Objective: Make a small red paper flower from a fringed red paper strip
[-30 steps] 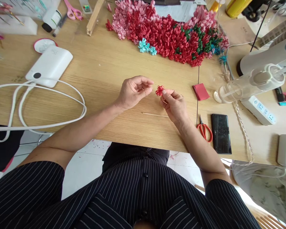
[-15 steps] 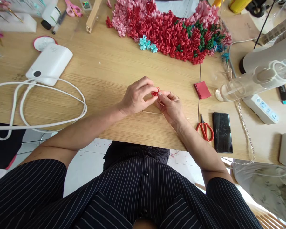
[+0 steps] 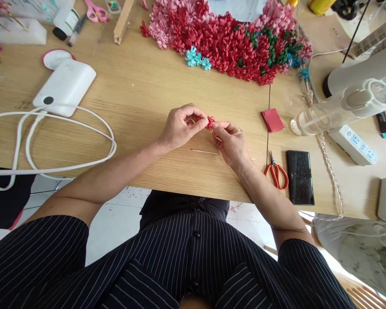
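Observation:
A small red looped flower is pinched between my two hands above the wooden table. My left hand has thumb and forefinger closed on its left side. My right hand grips the flower from the right and below, its fingers curled in. Beneath the hands a thin stick lies on the tabletop. To the right are a folded stack of red fabric or paper and red-handled scissors.
A heap of red, pink and green flowers lies at the back, with light-blue flowers in front. A white power bank with a looped cable sits left. On the right are a black phone and a power strip.
The fingers of my left hand have shifted slightly and closed nearer together at the flower, which shows more fully now. My right hand keeps its grip.

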### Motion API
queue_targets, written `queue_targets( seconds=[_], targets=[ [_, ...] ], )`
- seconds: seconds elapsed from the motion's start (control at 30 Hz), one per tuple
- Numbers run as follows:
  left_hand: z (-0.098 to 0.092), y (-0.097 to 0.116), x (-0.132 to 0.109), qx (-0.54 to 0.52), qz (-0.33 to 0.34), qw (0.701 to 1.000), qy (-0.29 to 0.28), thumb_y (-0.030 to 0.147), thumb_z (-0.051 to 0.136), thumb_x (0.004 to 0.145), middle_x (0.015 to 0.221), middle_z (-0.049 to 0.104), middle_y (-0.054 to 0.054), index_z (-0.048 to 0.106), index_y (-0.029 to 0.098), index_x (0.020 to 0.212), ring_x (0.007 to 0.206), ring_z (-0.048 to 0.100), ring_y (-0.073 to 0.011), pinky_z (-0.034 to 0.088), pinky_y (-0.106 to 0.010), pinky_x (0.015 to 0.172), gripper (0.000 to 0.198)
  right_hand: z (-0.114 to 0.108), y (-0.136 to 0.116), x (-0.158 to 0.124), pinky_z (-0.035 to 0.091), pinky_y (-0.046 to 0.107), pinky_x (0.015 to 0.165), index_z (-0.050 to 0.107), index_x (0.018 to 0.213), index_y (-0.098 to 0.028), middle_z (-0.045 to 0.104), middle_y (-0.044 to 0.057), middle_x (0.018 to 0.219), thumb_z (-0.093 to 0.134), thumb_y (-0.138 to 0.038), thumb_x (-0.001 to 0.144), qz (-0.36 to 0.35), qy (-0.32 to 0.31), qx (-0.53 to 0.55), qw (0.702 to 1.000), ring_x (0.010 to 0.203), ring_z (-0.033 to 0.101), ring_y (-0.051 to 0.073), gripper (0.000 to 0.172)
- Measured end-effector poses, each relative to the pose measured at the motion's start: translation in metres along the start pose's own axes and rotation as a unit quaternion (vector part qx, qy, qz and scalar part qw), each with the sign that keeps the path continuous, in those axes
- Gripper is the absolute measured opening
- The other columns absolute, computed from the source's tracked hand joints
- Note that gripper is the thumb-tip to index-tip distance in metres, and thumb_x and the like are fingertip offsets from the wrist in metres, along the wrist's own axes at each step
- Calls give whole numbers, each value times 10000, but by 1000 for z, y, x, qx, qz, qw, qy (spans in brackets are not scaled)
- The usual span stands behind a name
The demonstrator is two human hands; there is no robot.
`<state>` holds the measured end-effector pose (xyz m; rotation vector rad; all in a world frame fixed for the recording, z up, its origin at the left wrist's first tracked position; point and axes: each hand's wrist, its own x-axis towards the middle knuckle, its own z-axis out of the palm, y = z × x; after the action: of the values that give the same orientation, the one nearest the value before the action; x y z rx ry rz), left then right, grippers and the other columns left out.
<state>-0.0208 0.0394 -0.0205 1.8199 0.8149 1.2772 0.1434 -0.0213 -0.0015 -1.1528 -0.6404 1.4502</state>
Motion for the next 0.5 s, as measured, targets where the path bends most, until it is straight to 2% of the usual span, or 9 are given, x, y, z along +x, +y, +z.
queue_targets(
  seconds=[0.23,0.4,0.5],
  targets=[
    [-4,3,0,61,75,995,-4,483,746,957,809,726,-15,746,219,890,675,628,-96,529,-248,629,272,-2,2,2,534,196,628,706,696,-238,638,-76,684,1024,-511,493,-2,-2,0,1000,629,545,46,466],
    [-7,6,1,110,98,988,-37,476,712,986,871,744,-9,750,221,932,721,649,-104,585,-297,749,263,-3,5,4,477,202,558,694,717,-240,649,-69,678,999,-577,526,-50,-4,-51,997,605,538,51,494],
    [-8,7,2,122,104,986,-52,453,701,992,875,738,-7,735,208,902,755,660,-115,599,-328,807,264,-2,5,3,483,211,566,690,718,-237,663,-63,684,984,-598,553,-78,7,-86,993,603,545,51,493]
  ],
)
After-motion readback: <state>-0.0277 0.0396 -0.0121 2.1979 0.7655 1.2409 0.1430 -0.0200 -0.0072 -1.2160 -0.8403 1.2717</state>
